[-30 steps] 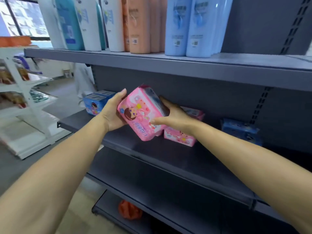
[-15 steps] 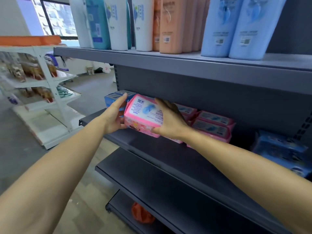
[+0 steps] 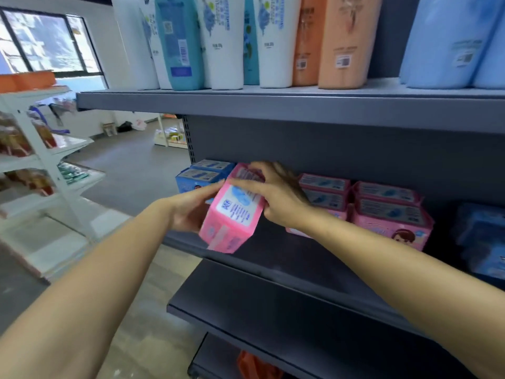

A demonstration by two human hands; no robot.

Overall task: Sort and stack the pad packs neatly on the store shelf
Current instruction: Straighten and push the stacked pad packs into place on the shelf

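Both my hands grip one pink pad pack, left hand cupping beneath, right hand curled over top, now tipped label-up at the shelf's front edge beside the pink stacks, likely ready to slot in.

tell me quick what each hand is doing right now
Left hand: holds the pink pad pack from its left side and underneath.
Right hand: grips the same pack from the top, fingers curled over it.
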